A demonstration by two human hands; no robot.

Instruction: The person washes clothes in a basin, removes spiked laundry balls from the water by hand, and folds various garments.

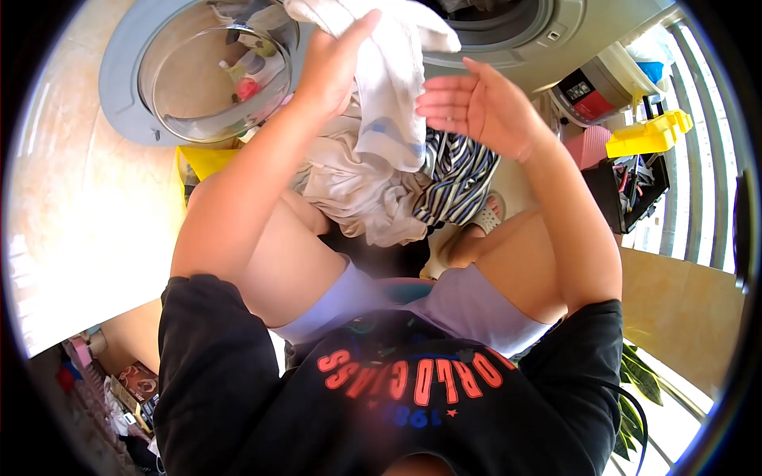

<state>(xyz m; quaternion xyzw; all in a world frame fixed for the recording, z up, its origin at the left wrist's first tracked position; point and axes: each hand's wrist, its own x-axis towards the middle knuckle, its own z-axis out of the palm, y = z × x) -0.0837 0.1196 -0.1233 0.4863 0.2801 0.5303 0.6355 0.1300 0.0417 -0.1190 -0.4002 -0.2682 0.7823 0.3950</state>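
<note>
A white sock-like cloth [389, 87] with a blue-grey patch near its lower end hangs from my left hand [333, 63], whose fingers are closed on its upper part. To the right of the cloth, my right hand [476, 107] is held up with its fingers stretched out and nothing in it. Beneath both hands lies a heap of laundry, with a beige garment [361, 186] on the left and a navy-and-white striped garment [460, 178] on the right. The cloth's lower end hangs in front of this heap.
A washing machine [571, 40] stands ahead, its round door [123, 71] swung open to the left. At the right are a white bucket [587, 87], a yellow object [651, 135] and a black toolbox [627, 202]. My legs flank the laundry.
</note>
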